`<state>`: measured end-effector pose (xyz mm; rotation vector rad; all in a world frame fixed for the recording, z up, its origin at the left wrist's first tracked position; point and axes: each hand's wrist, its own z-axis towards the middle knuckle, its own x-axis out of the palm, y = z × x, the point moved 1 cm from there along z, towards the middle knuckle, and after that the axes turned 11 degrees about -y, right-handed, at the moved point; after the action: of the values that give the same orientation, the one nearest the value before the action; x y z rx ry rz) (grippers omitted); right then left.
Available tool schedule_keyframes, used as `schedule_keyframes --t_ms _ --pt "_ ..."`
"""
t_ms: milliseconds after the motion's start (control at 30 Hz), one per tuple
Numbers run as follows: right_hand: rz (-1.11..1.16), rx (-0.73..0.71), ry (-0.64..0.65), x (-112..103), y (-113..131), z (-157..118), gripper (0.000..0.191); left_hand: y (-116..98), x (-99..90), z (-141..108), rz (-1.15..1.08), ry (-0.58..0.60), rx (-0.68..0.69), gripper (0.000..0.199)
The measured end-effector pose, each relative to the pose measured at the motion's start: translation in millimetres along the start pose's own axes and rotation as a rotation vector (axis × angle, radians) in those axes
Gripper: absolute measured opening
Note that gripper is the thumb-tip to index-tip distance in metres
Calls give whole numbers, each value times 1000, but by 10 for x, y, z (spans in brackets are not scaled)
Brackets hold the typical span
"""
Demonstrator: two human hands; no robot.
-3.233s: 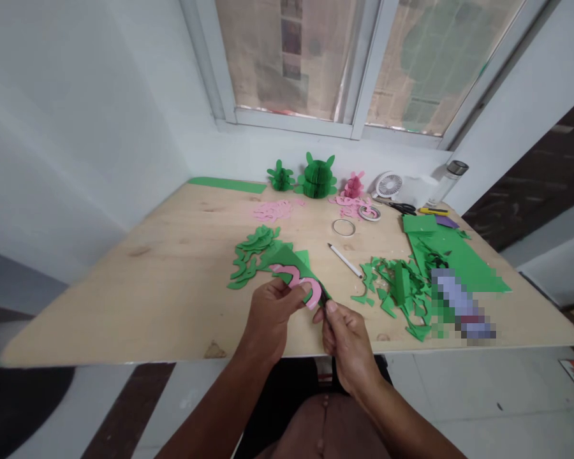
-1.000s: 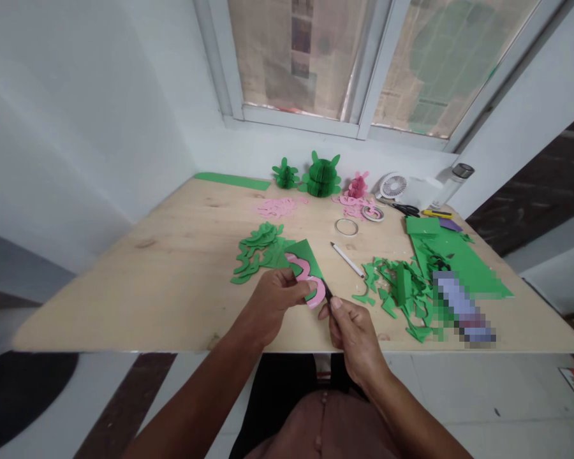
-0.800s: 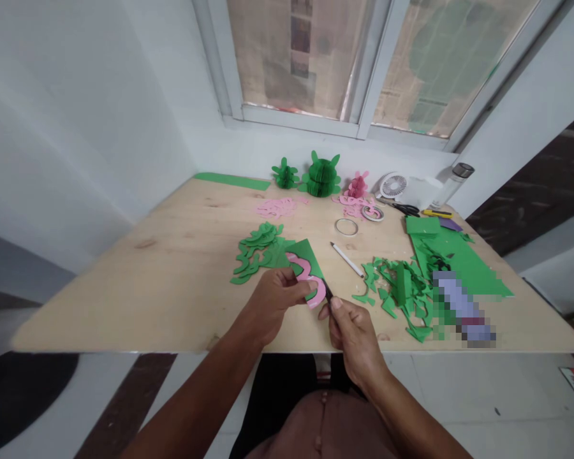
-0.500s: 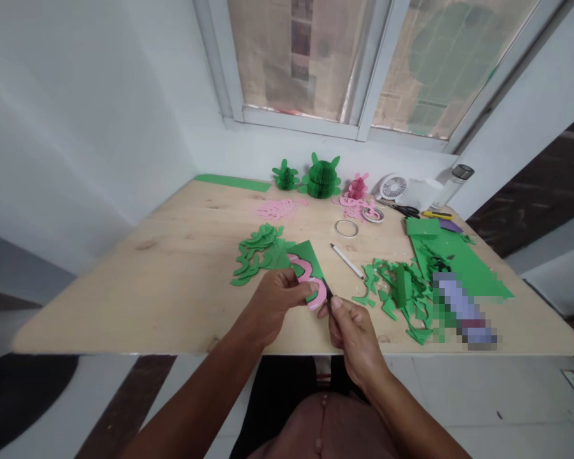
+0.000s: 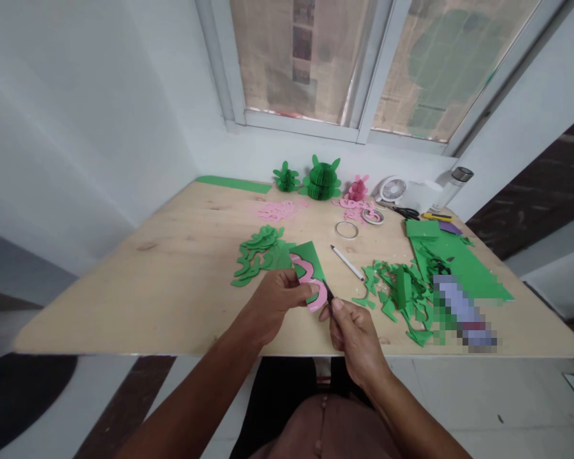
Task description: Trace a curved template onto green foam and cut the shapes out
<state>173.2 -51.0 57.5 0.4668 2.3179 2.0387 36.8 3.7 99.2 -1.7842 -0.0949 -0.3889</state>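
Note:
My left hand (image 5: 283, 294) pinches a green paper piece (image 5: 312, 253) together with a curved pink paper shape (image 5: 319, 298) lying on top of it. Dark scissors (image 5: 330, 294) are in my right hand (image 5: 351, 328), their blades against the right edge of the paper near the pink curve. Both hands are just above the table's front part. Left of the paper lies a heap of curved green cutouts (image 5: 258, 250). Green scraps (image 5: 402, 287) are scattered to the right of my right hand.
Beyond the hands are a white pen (image 5: 347, 262), tape rings (image 5: 347, 230), and pink cutouts (image 5: 280, 210). Folded paper figures (image 5: 321, 180), a small fan (image 5: 393, 189) and a bottle (image 5: 452, 189) stand at the back. Green sheets (image 5: 473, 264) and a blurred patch (image 5: 462, 306) lie right.
The hands, paper and scissors stay almost where they were. The whole view has shifted very slightly.

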Motion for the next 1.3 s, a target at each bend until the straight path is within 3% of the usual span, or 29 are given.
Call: schedule_keyframes --t_ms 300,1300 --pt "-46 -4 21 -30 29 -8 45 0 -83 51 59 105 20 8" --pt "-83 32 60 -71 56 -7 45 -105 -116 112 184 148 -21 14"
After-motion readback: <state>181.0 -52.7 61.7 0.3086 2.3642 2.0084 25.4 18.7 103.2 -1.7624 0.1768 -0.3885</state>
